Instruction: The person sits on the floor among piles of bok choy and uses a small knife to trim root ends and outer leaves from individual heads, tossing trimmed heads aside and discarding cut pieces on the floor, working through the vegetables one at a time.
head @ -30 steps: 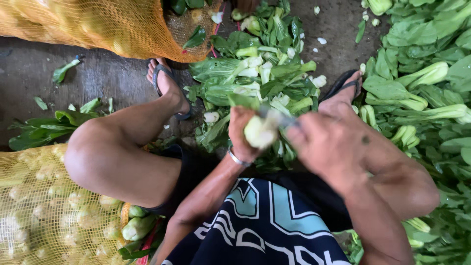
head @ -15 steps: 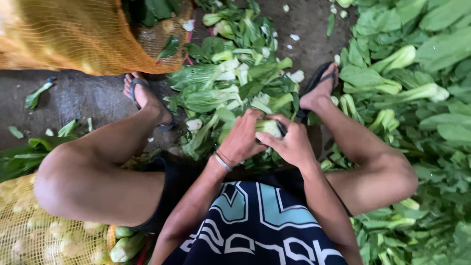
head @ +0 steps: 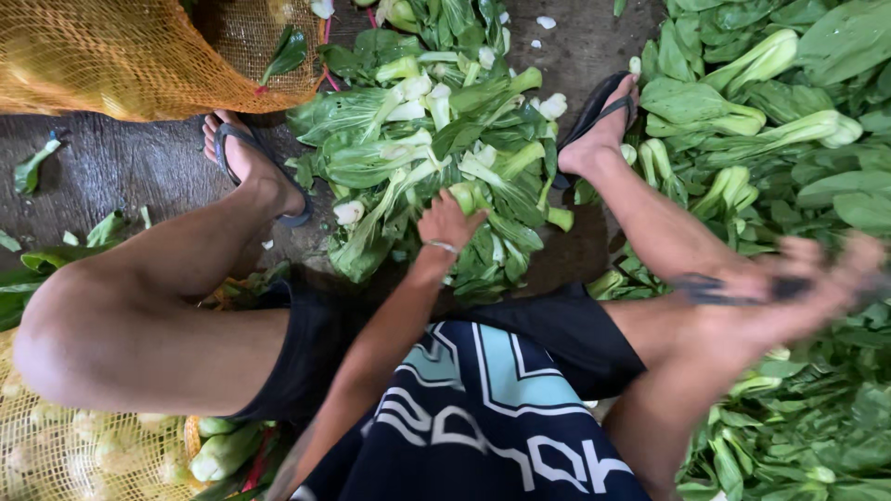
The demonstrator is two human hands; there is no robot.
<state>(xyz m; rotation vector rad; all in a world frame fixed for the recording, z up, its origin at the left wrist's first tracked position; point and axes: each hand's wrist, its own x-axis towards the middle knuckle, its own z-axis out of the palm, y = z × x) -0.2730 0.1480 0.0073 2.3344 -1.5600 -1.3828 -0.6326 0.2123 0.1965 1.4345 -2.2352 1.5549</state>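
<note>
My left hand (head: 448,225) reaches forward over the heap of trimmed bok choy (head: 418,139) between my feet. Its fingers are closed round the pale base of one bok choy head (head: 462,197). My right hand (head: 817,278) is far out to the right, blurred by motion, over the big pile of bok choy (head: 770,111) on that side. It grips a dark knife (head: 719,289) whose blade points left across my right knee.
An orange mesh sack (head: 139,56) lies at the top left. A yellow mesh sack (head: 56,455) holding bok choy sits at the lower left. My sandalled feet (head: 246,158) (head: 603,125) flank the middle heap. Loose leaves dot the dark floor (head: 111,176).
The hands were together on one bok choy in front of me. Now they have parted: the left went forward to the middle heap, the right swung out right with the knife.
</note>
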